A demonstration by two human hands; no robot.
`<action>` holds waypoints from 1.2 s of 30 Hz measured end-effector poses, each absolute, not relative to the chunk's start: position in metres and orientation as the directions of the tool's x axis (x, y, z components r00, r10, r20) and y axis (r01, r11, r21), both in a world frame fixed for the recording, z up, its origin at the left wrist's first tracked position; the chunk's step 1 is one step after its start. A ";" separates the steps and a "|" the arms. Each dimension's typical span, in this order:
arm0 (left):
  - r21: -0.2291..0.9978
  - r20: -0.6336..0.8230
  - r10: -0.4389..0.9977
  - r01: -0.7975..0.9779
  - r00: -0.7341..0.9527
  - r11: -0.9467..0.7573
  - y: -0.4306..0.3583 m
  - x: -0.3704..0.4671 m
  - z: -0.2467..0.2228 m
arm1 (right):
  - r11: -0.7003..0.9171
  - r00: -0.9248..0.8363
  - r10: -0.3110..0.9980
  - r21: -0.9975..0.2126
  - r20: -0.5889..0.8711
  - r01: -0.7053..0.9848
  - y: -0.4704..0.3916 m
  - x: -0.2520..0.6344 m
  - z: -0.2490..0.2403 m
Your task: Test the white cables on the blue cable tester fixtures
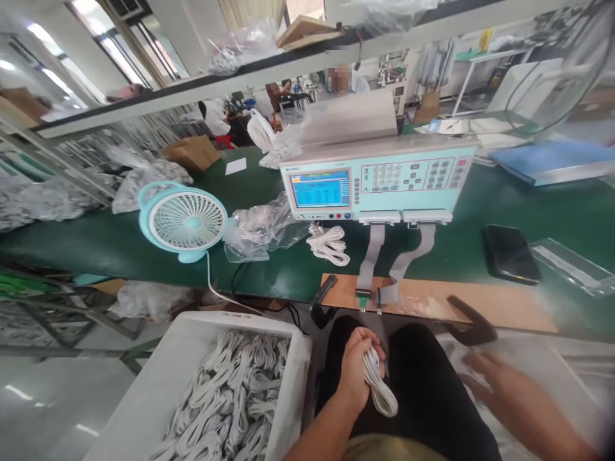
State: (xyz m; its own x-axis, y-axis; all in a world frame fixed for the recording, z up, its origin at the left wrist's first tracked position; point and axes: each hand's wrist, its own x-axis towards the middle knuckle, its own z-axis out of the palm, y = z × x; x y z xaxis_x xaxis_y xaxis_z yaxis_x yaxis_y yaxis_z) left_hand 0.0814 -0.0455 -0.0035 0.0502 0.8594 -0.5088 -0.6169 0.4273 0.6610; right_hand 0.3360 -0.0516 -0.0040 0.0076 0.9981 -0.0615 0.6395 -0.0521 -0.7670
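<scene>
Lying across the closed left hand (pixel 358 365), a bundled white cable (pixel 379 383) is gripped near a bin (pixel 300 378); the right hand (pixel 504 384) is blurred, its grip unclear.

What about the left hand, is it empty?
No, the left hand is holding a looped white cable.

At lower centre, the left hand (pixel 356 368) grips a white cable bundle (pixel 381 387); the right hand (pixel 500 384) (badly blurred) is at lower right. A white bin (pixel 144 384) of coiled cables (pixel 235 397) fills the lower left. On the green table (pixel 446 256), a tester (pixel 379 182) sits above centre, with a fan (pixel 188 221) to its left and a black phone (pixel 512 253) at right.
</scene>
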 end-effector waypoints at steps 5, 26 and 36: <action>0.747 -0.456 0.889 -0.527 0.037 0.405 -0.047 0.097 -0.001 | 0.143 -0.374 0.923 -0.824 -0.088 0.548 -0.061 0.258 0.000; 0.961 -0.242 0.964 -0.166 -0.108 0.222 -0.038 0.071 0.007 | 0.024 -0.149 0.989 -0.983 -0.003 0.183 -0.018 0.207 -0.011; 0.806 -0.482 0.827 -0.223 0.290 0.548 -0.011 0.033 0.021 | -0.199 -0.163 0.967 -0.980 -0.197 0.003 0.002 0.193 -0.014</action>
